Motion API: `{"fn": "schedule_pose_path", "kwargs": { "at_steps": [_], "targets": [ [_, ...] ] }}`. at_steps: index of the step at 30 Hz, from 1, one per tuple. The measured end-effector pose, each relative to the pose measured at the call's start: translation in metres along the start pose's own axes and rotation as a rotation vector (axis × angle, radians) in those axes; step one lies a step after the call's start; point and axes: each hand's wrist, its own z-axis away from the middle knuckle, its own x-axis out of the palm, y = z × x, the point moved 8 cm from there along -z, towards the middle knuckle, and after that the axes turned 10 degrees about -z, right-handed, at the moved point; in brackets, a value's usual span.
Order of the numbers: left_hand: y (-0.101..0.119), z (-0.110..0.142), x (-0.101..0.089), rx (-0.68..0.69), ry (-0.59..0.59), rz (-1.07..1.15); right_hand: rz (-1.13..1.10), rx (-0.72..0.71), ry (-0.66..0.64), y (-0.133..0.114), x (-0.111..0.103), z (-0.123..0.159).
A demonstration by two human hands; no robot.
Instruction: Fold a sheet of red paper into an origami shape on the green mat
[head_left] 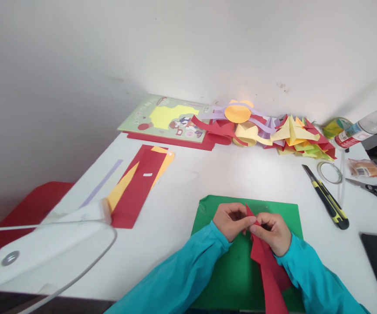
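Note:
Both my hands pinch the pointed upper end of a folded red paper (268,266) above a green mat (221,279). My left hand (229,220) grips the tip from the left, with thumb and forefinger closed on it. Just beside it, my right hand (273,231) is closed on the same paper from the right, thumb on top. The paper hangs down toward the near edge of the mat, with a fold showing along its length. Parts of the pinched end are hidden by my fingers.
Right of the mat lie a utility knife (327,198), a tape roll (330,172) and scissors (376,189). Folded paper crafts (294,135) and a bottle (365,128) stand along the wall. Red paper strips (139,187), a green paper pad (136,120) and a white power strip (54,240) lie left.

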Motion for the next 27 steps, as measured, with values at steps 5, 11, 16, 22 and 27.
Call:
{"fn": "schedule_pose_path", "kwargs": {
  "at_steps": [5,11,16,22,27],
  "targets": [
    [0.006,0.002,-0.006,0.059,0.049,0.027,-0.086,0.052,-0.032,0.001,0.002,0.0],
    [0.016,0.003,-0.017,0.068,0.138,0.02,-0.182,0.165,-0.013,0.013,-0.002,0.002],
    [0.013,0.003,-0.017,0.054,0.156,0.013,-0.138,0.157,0.011,0.016,-0.005,0.002],
    [0.007,0.004,-0.009,-0.012,0.111,-0.011,-0.116,0.131,0.078,0.009,-0.007,0.0],
    [0.002,0.007,0.002,-0.108,0.01,0.067,-0.195,0.112,0.07,0.008,-0.012,0.0]
  ]
}}
